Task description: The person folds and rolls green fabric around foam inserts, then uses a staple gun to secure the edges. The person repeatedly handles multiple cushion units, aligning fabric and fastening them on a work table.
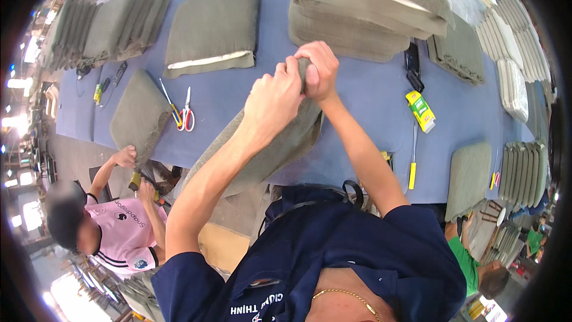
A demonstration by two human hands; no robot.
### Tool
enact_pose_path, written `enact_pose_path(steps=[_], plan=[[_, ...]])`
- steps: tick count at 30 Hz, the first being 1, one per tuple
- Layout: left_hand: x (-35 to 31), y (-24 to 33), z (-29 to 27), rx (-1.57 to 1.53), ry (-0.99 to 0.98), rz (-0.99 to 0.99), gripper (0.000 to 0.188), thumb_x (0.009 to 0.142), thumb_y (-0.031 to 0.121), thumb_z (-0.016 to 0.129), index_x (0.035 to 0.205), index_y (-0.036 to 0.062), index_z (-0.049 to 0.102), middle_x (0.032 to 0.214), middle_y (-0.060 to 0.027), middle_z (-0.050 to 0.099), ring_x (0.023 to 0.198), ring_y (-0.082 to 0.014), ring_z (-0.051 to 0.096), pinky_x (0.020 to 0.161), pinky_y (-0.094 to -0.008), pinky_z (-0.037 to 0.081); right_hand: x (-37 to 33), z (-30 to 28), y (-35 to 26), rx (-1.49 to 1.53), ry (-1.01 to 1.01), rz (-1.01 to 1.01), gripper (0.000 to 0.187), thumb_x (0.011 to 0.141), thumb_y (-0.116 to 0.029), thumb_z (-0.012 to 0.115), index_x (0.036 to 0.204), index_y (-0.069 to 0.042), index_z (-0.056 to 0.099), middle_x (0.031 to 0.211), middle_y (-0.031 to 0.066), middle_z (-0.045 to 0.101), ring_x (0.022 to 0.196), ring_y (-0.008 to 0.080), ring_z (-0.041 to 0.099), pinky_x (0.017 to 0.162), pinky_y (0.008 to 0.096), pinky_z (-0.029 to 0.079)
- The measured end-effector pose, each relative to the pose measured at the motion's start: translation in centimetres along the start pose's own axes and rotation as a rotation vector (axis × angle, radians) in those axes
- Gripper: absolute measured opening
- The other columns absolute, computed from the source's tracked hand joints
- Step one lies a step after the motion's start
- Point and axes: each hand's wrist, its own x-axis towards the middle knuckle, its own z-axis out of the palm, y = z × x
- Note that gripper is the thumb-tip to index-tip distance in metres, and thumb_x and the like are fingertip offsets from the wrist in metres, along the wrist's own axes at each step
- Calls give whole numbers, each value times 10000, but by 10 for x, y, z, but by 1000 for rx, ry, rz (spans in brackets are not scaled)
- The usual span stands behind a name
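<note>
A grey-green fabric cushion cover (286, 149) hangs from my hands over the near edge of the blue table. My left hand (276, 96) is closed on its bunched upper end, and my right hand (320, 70) grips the same end just beside it. Folds and fingers hide what lies inside the bunched part. Left of the cover lie scissors (187, 113) with red and white handles and a screwdriver (177, 116) with a yellow handle. Beyond my hands stands a stack of grey-green cushions (351, 27), white filling showing along one edge.
A cushion (214, 27) with a white edge lies far left, near a row of cushions (128, 24). To the right are a yellow-green box (421, 111) and a yellow-handled tool (412, 173). A person in pink (122, 226) handles another cushion (140, 110); a person in green (471, 265) is at right.
</note>
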Motion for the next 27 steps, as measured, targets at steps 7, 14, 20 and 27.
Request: enact_pose_path(steps=[7, 14, 20, 27], plan=[[-26, 5, -10, -199, 31, 49, 894, 813, 221, 852, 1500, -73, 361, 1223, -301, 637, 1041, -470, 683, 873, -554, 552, -19, -9, -18, 51, 136, 60, 536, 1042, -386, 368, 1019, 28, 708, 1002, 202, 701, 980, 377, 673, 883, 485, 528], [-252, -83, -78, -658, -191, -218, 964, 794, 149, 895, 1605, 29, 387, 1504, -174, 597, 1364, -322, 604, 1161, -450, 456, -11, 0, -58, -13, 198, 237, 529, 1010, -293, 391, 1331, 77, 591, 1359, 253, 573, 1304, 377, 528, 1133, 505, 390], [-351, -81, 27, -1005, 443, -636, 807, 785, 147, 920, 1482, -31, 554, 1359, -125, 689, 1279, -200, 627, 1138, -376, 465, -25, 77, -106, 31, -81, 572, 711, 1136, -382, 280, 1664, 65, 113, 1739, 296, 101, 1629, 427, 65, 1310, 521, 88], [-321, -6, 26, -974, 458, -519, 834, 737, 201, 929, 1449, -55, 578, 1341, -210, 713, 1246, -251, 690, 1080, -372, 518, -60, 53, -172, 302, -250, 579, 732, 1100, -313, 330, 1670, 76, 87, 1770, 242, 72, 1648, 352, 58, 1325, 445, 45]])
